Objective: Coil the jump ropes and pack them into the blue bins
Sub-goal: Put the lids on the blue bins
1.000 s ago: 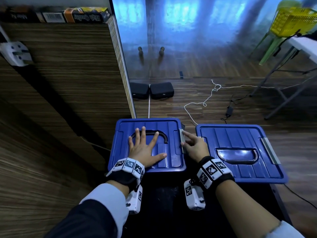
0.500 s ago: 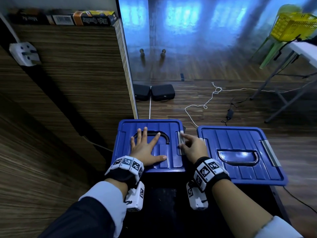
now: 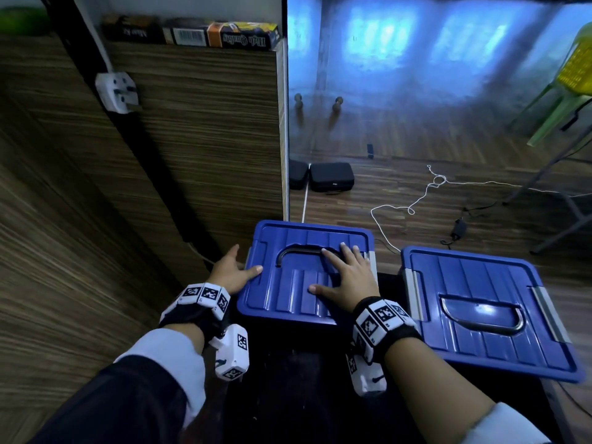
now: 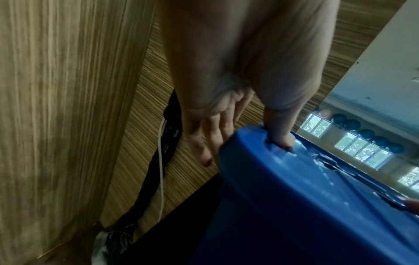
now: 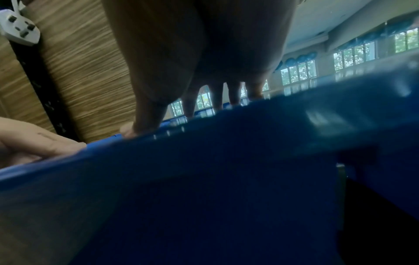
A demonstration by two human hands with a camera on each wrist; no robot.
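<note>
Two blue bins stand side by side with their lids on. No jump rope shows in or on them. On the left bin's lid [image 3: 288,296] my right hand [image 3: 349,278] lies flat, fingers spread, fingertips at the lid's recessed handle [image 3: 296,251]. My left hand [image 3: 229,274] is at that bin's left edge. Its thumb [image 4: 280,138] presses on the lid's rim and its fingers [image 4: 204,148] reach straight down the side. The right bin [image 3: 480,277] stands untouched, grey latches on both ends. In the right wrist view the right hand's fingers [image 5: 233,96] rest on the lid [image 5: 226,161].
A wood-grain panel [image 3: 176,149] with a white plug [image 3: 117,96] stands close on the left. The bins sit on a black surface [image 3: 288,379]. On the floor beyond lie a thin white cord [image 3: 400,208], a black adapter [image 3: 458,225] and two black cases [image 3: 330,176]. Table legs [image 3: 557,193] stand at right.
My left hand slid off the lid's top to the bin's left edge. My right hand left the latch on the right side and now lies flat on the lid.
</note>
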